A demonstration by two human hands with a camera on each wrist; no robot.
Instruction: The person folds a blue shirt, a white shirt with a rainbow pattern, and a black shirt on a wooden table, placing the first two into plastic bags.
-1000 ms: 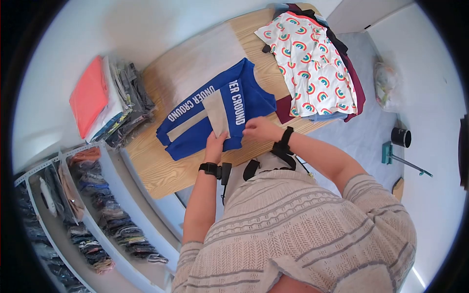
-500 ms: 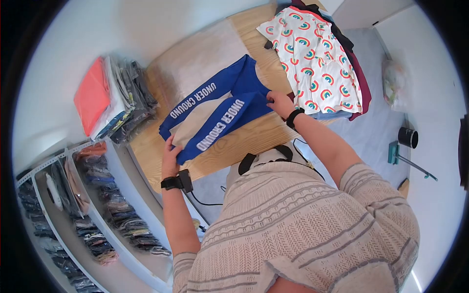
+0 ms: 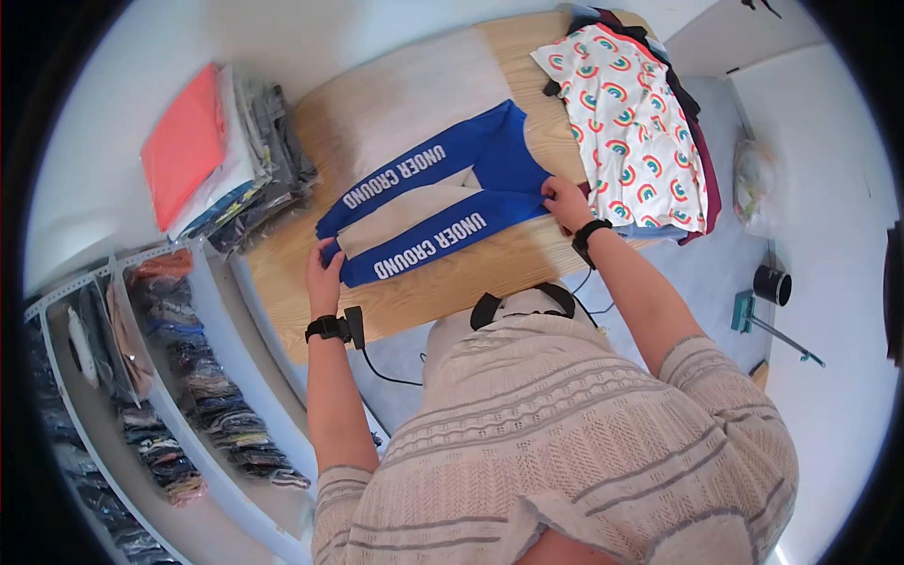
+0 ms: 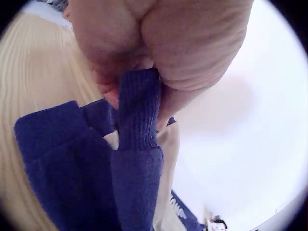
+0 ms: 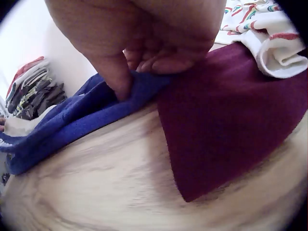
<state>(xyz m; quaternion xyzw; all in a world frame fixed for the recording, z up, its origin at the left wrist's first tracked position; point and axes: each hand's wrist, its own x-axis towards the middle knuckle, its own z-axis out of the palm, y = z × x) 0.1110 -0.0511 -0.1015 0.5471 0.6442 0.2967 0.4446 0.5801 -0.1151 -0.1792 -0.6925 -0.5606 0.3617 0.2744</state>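
Observation:
A blue-and-beige garment with white UNDER GROUND lettering along two long blue strips lies stretched across the wooden table. My left hand pinches a ribbed blue cuff at its near left end; another blue band sits beside it in the left wrist view. At the opposite end, my right hand pinches the garment's blue edge between thumb and fingers. A maroon cloth lies right against that hand. Part of the gripped edge is hidden behind my fingers.
A pile topped by a white rainbow-print shirt lies at the table's right. Bagged clothes under a coral one are stacked at the left. Shelves of bagged clothes stand lower left. A clear plastic sheet covers the table's back.
The near lettered strip, folded across the garment earlier, now lies straight along it. My left hand moved left to the cuff, and my right hand moved right to the far edge.

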